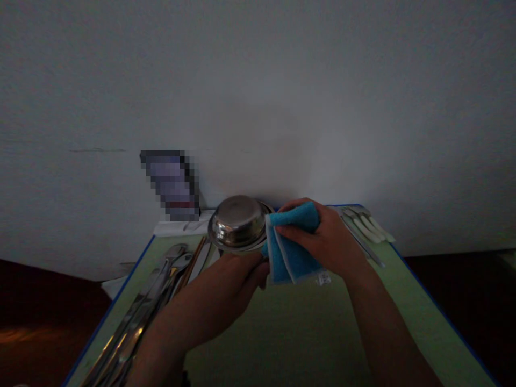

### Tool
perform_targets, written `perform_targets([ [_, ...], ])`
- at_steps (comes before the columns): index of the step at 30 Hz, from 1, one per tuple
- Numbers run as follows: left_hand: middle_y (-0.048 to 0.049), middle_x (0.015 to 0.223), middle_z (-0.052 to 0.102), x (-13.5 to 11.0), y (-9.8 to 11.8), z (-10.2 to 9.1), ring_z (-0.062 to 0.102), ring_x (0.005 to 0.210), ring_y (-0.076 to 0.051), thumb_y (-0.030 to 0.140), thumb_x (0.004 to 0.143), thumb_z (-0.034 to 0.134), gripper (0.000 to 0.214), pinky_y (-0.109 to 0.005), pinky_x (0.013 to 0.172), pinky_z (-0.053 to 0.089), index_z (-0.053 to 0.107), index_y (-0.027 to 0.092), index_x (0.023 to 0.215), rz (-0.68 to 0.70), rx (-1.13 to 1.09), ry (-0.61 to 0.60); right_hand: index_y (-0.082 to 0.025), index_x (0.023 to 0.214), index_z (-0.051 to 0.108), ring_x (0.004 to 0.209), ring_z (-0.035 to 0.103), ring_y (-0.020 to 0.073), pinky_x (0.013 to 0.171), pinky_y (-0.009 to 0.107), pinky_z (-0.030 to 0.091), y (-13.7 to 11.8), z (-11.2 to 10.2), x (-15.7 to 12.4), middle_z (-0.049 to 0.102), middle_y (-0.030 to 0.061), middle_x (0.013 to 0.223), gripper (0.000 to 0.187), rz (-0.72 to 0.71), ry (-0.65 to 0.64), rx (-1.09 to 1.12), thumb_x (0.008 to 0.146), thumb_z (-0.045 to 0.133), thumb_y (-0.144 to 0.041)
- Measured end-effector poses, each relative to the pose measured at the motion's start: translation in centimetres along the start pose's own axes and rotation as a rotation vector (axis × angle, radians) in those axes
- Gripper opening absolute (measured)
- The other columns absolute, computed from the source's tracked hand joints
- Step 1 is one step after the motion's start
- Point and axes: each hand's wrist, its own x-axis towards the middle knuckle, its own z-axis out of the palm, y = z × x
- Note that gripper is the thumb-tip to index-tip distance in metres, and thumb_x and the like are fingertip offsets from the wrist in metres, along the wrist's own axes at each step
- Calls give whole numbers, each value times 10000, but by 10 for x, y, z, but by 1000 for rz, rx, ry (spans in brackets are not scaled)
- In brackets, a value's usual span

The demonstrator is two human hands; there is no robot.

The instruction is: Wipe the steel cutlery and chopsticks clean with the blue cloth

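A folded blue cloth (296,252) with a pale edge and a small white tag is gripped in my right hand (330,236), thumb in front and fingers behind. Just left of it, my left hand (244,274) is closed, its fingertips by the cloth's lower left edge; what they pinch is hidden. Behind my left hand, an upturned steel bowl (239,217) rests near the table's back edge, with another round metal rim partly hidden behind it.
Ladles and other long metal utensils (149,295) lie along the left side, beside brown chopsticks (193,263). White-handled cutlery (368,226) lies at the back right. A blurred-out device (171,185) leans on the wall (258,97). The green table (282,338) has a blue edge.
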Motion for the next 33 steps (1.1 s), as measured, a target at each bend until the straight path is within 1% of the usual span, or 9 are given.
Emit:
perform_targets([
  [2, 10, 759, 605, 2, 7, 0, 534, 671, -136, 309, 911, 338, 266, -251, 628, 385, 555, 197, 806, 28, -14, 12, -218, 957, 595, 723, 596, 151, 631, 269, 462, -1, -1, 0, 652, 6, 842, 370, 18, 97, -9, 675, 645, -453],
  [4, 16, 737, 591, 4, 10, -2, 521, 655, -131, 316, 913, 340, 271, -248, 621, 380, 548, 195, 789, 42, -19, 52, -206, 950, 585, 688, 593, 146, 590, 258, 461, -1, -6, 1, 650, 10, 814, 388, 53, 89, -8, 673, 639, -473],
  [8, 32, 716, 576, 4, 7, -6, 519, 639, -120, 323, 907, 371, 234, -235, 614, 377, 553, 205, 820, 33, -33, 136, -182, 833, 622, 660, 595, 151, 542, 245, 456, 0, -20, -1, 655, 19, 756, 333, 135, -110, -26, 691, 618, -483],
  [11, 40, 692, 570, 2, 4, -7, 525, 628, -114, 332, 905, 379, 237, -226, 606, 379, 565, 209, 826, 31, -42, 109, -191, 802, 640, 663, 597, 153, 546, 245, 458, 1, -27, -3, 657, 12, 738, 307, 138, -236, -58, 735, 569, -482],
  [14, 35, 710, 578, 2, 4, -6, 538, 670, -124, 338, 904, 375, 249, -232, 626, 386, 566, 205, 813, 15, -31, 74, -194, 784, 641, 645, 594, 151, 530, 243, 455, 2, -30, -3, 656, 10, 724, 313, 133, -294, -83, 757, 538, -488],
  [23, 9, 791, 601, 9, -1, -2, 547, 743, -154, 344, 908, 340, 264, -278, 681, 400, 560, 208, 855, -42, 7, 88, -169, 706, 634, 585, 550, 132, 489, 232, 407, 17, -24, 5, 617, 9, 642, 309, 126, -190, -87, 738, 565, -468],
  [26, 9, 773, 588, 11, -1, 1, 537, 714, -147, 321, 901, 344, 243, -270, 662, 406, 552, 205, 855, -28, 4, 125, -171, 735, 647, 619, 560, 135, 535, 241, 427, 23, -10, 8, 627, 7, 678, 303, 162, -85, 143, 713, 596, -468],
  [30, 20, 680, 548, 19, 2, 12, 506, 598, -122, 292, 898, 319, 242, -242, 575, 397, 498, 188, 771, -31, -57, 156, -198, 824, 639, 721, 605, 146, 667, 277, 475, 25, 28, 13, 664, -2, 774, 279, 237, 165, 756, 699, 621, -446],
  [33, 22, 665, 539, 24, 0, 21, 493, 561, -112, 276, 901, 297, 244, -234, 547, 387, 466, 187, 750, -37, -92, 135, -206, 903, 617, 807, 625, 162, 728, 305, 493, 27, 52, 17, 680, 8, 826, 277, 329, 227, 1103, 723, 604, -417],
])
